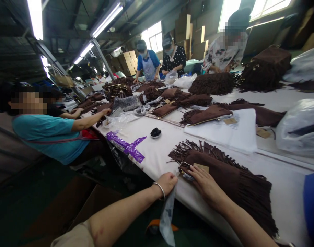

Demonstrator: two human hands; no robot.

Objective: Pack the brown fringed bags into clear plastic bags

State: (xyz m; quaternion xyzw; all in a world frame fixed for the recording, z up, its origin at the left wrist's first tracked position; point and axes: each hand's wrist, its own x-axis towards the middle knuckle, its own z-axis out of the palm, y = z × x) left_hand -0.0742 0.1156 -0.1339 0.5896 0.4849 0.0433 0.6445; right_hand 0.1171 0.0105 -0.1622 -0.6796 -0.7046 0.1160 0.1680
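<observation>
The brown bag (221,171) lies flat on the white table (157,163), to the right of the pinch. Its long way runs from left to right, much like the near edge of the table. A fringe (254,192) hangs on its right end, and more strings stick out along its far side.

The right hand (207,185) is nearer to the bag: it touches the near left end, with fingers long and straight, by a tan tag (201,167). Its thumb is hidden, so I cannot tell if it pinches anything there. The left hand (168,183) is just left of that same end, by the table edge. Its fingers are closed tight on a strip of clear plastic (168,214). The strip hangs down past the edge, while the bag stays up on top.
</observation>
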